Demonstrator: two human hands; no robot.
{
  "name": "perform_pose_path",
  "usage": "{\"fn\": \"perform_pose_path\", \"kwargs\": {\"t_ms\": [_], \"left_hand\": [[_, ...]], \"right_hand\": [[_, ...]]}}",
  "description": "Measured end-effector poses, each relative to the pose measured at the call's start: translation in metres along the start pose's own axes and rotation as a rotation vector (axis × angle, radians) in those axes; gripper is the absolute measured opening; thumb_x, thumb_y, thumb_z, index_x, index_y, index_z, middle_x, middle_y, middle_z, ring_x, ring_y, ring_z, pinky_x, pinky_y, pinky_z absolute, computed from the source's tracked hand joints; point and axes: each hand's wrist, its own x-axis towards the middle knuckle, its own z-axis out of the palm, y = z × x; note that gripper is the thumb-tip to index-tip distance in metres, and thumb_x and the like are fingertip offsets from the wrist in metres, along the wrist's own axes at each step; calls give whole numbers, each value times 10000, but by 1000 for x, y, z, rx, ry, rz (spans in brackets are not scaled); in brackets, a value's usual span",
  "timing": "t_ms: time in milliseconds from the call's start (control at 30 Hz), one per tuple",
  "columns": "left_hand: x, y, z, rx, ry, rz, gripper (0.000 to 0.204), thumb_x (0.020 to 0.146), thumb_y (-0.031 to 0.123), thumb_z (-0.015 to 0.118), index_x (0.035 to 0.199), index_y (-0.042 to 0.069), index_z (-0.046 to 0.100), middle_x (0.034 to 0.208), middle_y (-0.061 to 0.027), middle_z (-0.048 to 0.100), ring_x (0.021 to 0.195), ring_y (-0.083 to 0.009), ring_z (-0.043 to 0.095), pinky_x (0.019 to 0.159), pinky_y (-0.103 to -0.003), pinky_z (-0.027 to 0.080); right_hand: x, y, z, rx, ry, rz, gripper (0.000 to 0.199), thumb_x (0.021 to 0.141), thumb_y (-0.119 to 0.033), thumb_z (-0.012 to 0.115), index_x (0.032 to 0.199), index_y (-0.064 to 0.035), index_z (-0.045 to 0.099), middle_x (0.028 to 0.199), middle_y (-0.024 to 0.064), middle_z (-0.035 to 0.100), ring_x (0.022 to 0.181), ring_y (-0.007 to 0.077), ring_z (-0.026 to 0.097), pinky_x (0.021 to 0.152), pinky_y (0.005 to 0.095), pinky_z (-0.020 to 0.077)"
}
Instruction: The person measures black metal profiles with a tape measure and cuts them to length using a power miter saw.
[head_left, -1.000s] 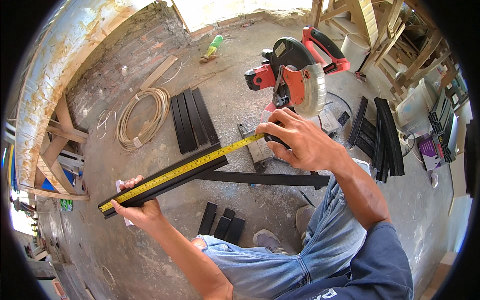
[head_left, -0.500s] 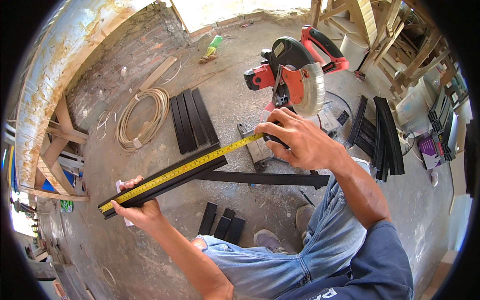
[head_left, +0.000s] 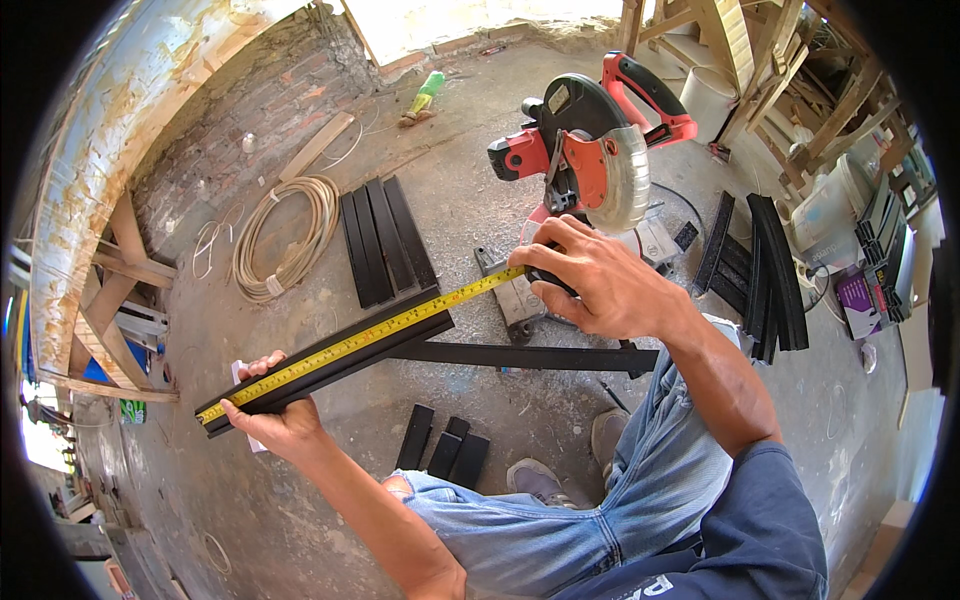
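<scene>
My left hand grips a black grooved strip near its far-left end, thumb pressing the end of a yellow tape measure blade onto it. The blade lies along the strip's length and runs past its right end. My right hand is closed round the tape measure's case, which is mostly hidden under my fingers. Just beyond that hand stands a red and black miter saw with a clear blade guard. A long black strip passes below my right hand, near the saw's base.
Several black strips lie beside a coiled beige hose at the left. Short black offcuts rest near my shoes. More black strips, a white bucket and a purple box are at the right.
Almost nothing differs; the left end of the strip and my left hand have shifted very slightly left.
</scene>
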Motion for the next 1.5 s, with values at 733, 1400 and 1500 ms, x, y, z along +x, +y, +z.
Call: {"fn": "perform_pose_path", "kwargs": {"t_ms": [733, 1400, 1500], "left_hand": [[-12, -20, 28, 25, 245, 138, 556, 948, 477, 552, 1067, -64, 503, 930, -200, 526, 922, -345, 513, 903, -492, 460], [-19, -101, 30, 50, 310, -19, 551, 948, 542, 553, 1010, -5, 523, 899, -168, 564, 870, -323, 557, 899, -501, 483], [-17, -143, 11, 110, 405, -92, 572, 950, 561, 496, 1063, 2, 547, 944, -175, 595, 969, -345, 587, 959, -531, 489]], "right_hand": [[5, -2, -38, 30, 128, -26, 327, 953, -101, 589, 1272, -28, 573, 1036, 163, 538, 1013, 349, 570, 904, 460, 476], [-206, 31, 199, 663, -443, 479, 304, 955, -232, 667, 1206, -61, 638, 1236, 182, 632, 1160, 329, 628, 941, 404, 510], [-207, 33, 203, 859, -443, 466, 288, 962, -235, 661, 1191, -61, 641, 1221, 175, 641, 1143, 334, 639, 919, 409, 522]]}}
